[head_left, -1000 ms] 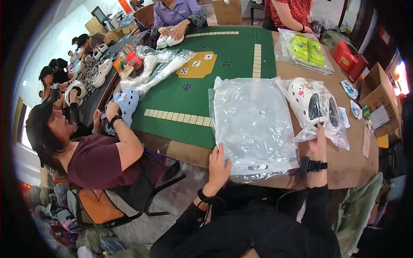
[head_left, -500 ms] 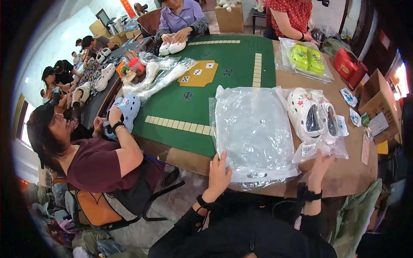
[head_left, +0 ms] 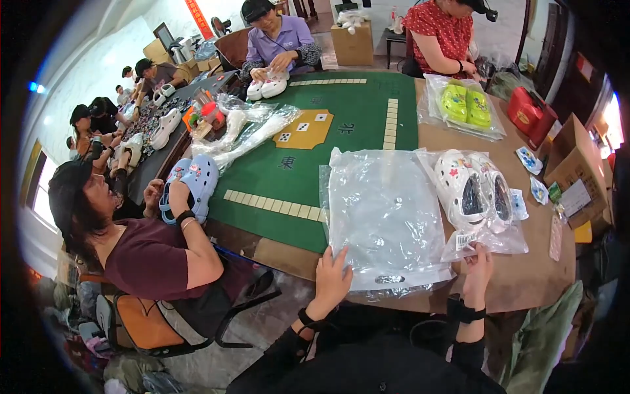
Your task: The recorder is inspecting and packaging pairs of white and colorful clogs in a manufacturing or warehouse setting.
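Note:
My left hand (head_left: 333, 281) lies with fingers stretched out on the lower left corner of a stack of clear plastic bags (head_left: 384, 217) with a white handle strip. To the right, a pair of white clogs (head_left: 459, 187) with colourful charms and dark insoles sits inside a clear plastic bag (head_left: 515, 244). My right hand (head_left: 479, 270) pinches the near edge of this bag, beside a white barcode label (head_left: 464, 241). The bagged clogs lie partly against the right edge of the stack.
A green game mat (head_left: 262, 180) covers the table's left part. Bagged lime clogs (head_left: 466, 105), a red container (head_left: 530, 115) and an open cardboard box (head_left: 581, 161) stand at right. On the left a co-worker handles blue clogs (head_left: 197, 184); another across handles white clogs (head_left: 269, 85).
My right hand has shifted left along the near edge of the clogs' bag, its fingers now drawn together on it. The view has tilted slightly; my left hand stays by the stack.

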### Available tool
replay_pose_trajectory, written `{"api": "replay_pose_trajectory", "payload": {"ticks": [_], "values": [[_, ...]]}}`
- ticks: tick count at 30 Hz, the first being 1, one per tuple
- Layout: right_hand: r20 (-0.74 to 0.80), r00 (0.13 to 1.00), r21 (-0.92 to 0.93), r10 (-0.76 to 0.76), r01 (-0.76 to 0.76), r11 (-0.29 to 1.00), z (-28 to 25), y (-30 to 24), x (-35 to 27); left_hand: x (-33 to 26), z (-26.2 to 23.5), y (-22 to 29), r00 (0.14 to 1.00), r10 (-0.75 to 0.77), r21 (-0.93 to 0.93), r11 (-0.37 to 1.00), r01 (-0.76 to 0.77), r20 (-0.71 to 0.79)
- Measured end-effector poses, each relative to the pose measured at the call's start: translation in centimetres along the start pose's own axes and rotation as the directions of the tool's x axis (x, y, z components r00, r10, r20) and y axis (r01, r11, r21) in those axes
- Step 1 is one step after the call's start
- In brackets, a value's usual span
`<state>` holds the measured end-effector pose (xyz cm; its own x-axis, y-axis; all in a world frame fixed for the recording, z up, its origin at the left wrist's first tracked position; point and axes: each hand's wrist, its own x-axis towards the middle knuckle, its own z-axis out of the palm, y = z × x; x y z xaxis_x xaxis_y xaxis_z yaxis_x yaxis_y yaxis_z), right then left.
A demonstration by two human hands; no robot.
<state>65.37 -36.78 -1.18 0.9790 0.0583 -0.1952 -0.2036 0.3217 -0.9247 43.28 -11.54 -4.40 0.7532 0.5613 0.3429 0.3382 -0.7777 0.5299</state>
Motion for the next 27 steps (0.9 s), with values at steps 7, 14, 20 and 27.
{"api": "replay_pose_trajectory", "payload": {"ticks": [7, 14, 20, 27], "values": [[-0.041, 0.999, 0.13, 0.035, -0.03, 0.991, -0.3, -0.6, -0.7, 0.4, -0.7, 1.9, 0.996, -0.083, 0.157, 0.984, 0.086, -0.029], [-0.013, 0.997, 0.118, 0.072, -0.069, 0.991, -1.5, -0.3, -0.5, 0.5, -0.3, 2.6, 0.999, 0.034, -0.103, 0.994, -0.033, 0.017], [0.03, 0.998, 0.128, 0.06, -0.063, 0.99, -1.8, -0.2, -0.6, -0.2, 0.0, 3.4, 0.996, 0.074, -0.024, 0.997, -0.073, 0.059], [-0.012, 0.998, 0.136, 0.054, -0.052, 0.989, -1.9, -0.2, -0.9, -0.2, 0.2, 3.4, 0.993, 0.097, 0.007, 0.995, -0.098, 0.07]]}}
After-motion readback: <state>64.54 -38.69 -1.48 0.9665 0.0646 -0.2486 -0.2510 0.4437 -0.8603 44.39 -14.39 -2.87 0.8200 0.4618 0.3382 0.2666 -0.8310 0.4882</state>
